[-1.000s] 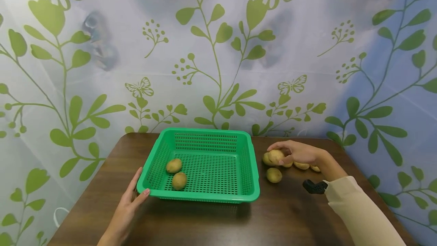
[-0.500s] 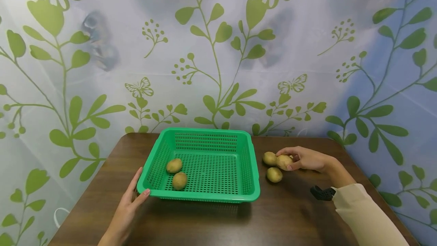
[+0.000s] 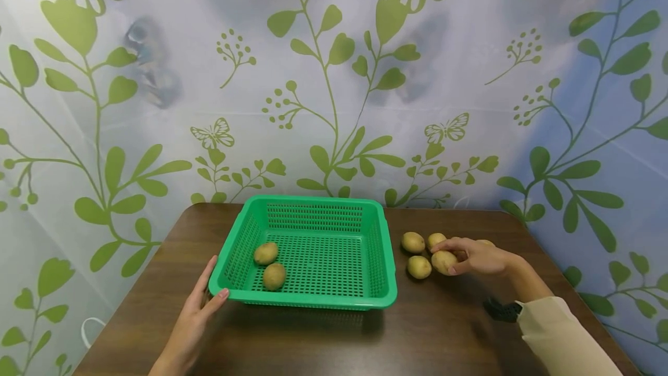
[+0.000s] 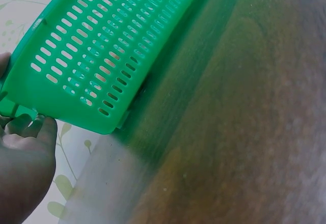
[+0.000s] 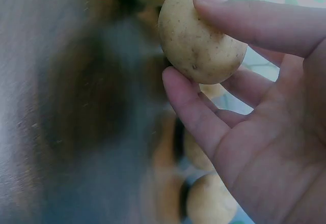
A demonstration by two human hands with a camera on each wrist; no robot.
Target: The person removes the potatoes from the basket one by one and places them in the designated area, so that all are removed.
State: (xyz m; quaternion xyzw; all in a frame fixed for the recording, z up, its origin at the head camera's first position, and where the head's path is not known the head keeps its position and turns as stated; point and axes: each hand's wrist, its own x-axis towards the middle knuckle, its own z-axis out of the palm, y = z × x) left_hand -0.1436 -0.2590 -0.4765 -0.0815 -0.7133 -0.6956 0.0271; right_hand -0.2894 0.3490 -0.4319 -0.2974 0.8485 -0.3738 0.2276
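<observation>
A green slotted plastic basket (image 3: 313, 300) stands on the brown table, with two potatoes (image 3: 266, 253) lying in its left half. My left hand (image 3: 194, 315) grips the basket's near left corner, thumb on the rim; in the left wrist view its fingers (image 4: 47, 132) curl under that rim. To the right of the basket my right hand (image 3: 482, 259) pinches a potato (image 5: 196, 35) between thumb and fingers. Close to it are a potato (image 3: 419, 267) at the front, another (image 3: 413, 242) behind that, and a third (image 3: 436, 239) just past my fingertips.
More potatoes lie beyond the right hand, one (image 3: 485, 242) partly hidden by it; in the right wrist view another potato (image 5: 211, 198) shows below the palm. A patterned leaf-and-butterfly cloth (image 3: 334, 103) hangs right behind the table (image 3: 313, 341).
My right hand has moved right and toward me with the potato, away from the one at the back left. Potatoes behind it have come into view. The left hand and basket stay put.
</observation>
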